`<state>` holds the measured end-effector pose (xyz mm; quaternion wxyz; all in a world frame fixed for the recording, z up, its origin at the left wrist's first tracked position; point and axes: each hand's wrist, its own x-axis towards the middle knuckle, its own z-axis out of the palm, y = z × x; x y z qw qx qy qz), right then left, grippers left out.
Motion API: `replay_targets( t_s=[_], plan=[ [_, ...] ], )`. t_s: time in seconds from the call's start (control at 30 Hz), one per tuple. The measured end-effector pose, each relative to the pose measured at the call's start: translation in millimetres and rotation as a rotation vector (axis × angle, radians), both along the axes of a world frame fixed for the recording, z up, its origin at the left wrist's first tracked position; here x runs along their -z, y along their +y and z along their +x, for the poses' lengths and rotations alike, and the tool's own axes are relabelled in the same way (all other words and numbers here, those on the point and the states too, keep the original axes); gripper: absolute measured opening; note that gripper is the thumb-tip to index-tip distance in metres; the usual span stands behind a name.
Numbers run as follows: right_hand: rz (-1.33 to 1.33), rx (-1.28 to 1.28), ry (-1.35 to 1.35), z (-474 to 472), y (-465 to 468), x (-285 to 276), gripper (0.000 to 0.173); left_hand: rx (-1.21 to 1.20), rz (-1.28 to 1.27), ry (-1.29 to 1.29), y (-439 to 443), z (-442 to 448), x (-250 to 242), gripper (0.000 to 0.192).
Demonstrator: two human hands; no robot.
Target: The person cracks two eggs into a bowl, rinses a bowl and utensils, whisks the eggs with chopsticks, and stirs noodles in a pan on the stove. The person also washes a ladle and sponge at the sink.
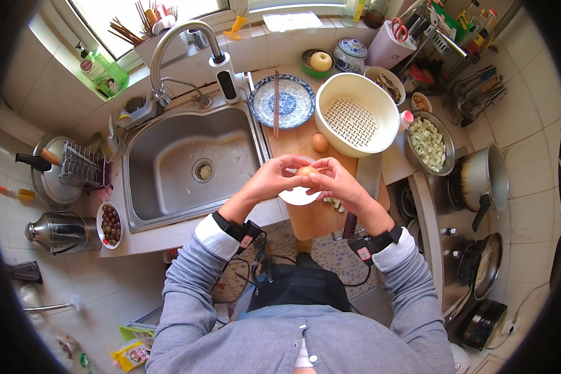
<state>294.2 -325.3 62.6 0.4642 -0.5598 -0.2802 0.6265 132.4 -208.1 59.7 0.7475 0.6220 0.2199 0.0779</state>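
Observation:
Between the fingertips of my left hand (pixel 276 176) and my right hand (pixel 337 180) is a brown egg (pixel 307 173). Both hands grip it over a white bowl (pixel 300 196), whose inside is mostly hidden by my fingers. The bowl stands on a wooden cutting board (pixel 306 224). Another brown egg (pixel 320 142) lies just beyond the bowl, beside a cream colander basket (pixel 355 82). Under my right wrist, a kitchen cleaver (pixel 370 170) rests on the board with its dark handle towards me. Pale green chopped pieces (pixel 335 204) lie near the bowl's right side.
To the left is a stainless steel sink (pixel 168 187) with a tall faucet (pixel 210 35). Chopsticks (pixel 276 105) lie across a blue-and-white plate (pixel 257 89). Right of the board stand a metal bowl of chopped vegetables (pixel 427 144) and a saucepan (pixel 486 177). A bowl of grapes (pixel 111 225) sits left.

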Motion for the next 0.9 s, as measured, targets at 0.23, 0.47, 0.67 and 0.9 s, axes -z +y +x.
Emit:
replay_targets(
  t_s=[0.23,0.47,0.67,0.9],
  plan=[
    [0.089,0.011,-0.096,6.4,2.9,19.2,0.047,-0.039,-0.036,0.003,-2.6,2.5,11.4,0.044],
    [0.184,-0.012,-0.304,4.9,8.0,39.5,0.043,-0.096,0.098,0.048,-5.2,1.6,19.4,0.043],
    [0.175,-0.023,-0.357,3.0,7.4,37.4,0.043,-0.102,0.09,0.081,-2.9,-0.1,26.1,0.043],
    [0.181,-0.025,-0.307,2.6,9.9,39.7,0.042,-0.108,0.13,0.074,-2.6,-3.2,26.8,0.042]
  ],
)
